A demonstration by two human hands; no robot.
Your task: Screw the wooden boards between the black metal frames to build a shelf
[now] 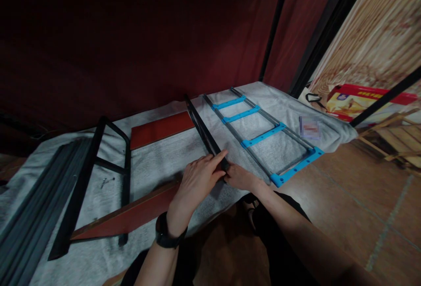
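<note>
Black metal bar [204, 130] lies lengthwise on the grey cloth [158, 159], near end at your hands. Your left hand [197, 180] has its fingers closed over that end; your right hand [241, 177] pinches it from the other side. Red board [131, 216] just left; blue-runged frame [263, 134] right.

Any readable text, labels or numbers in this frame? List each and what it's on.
None can be read.
Red box on the floor at right: printed lettering along its top edge, too small and blurred to read.
Small card on the grey cloth: blurred out, unreadable.
Black watch on the left wrist: no markings visible.
</note>
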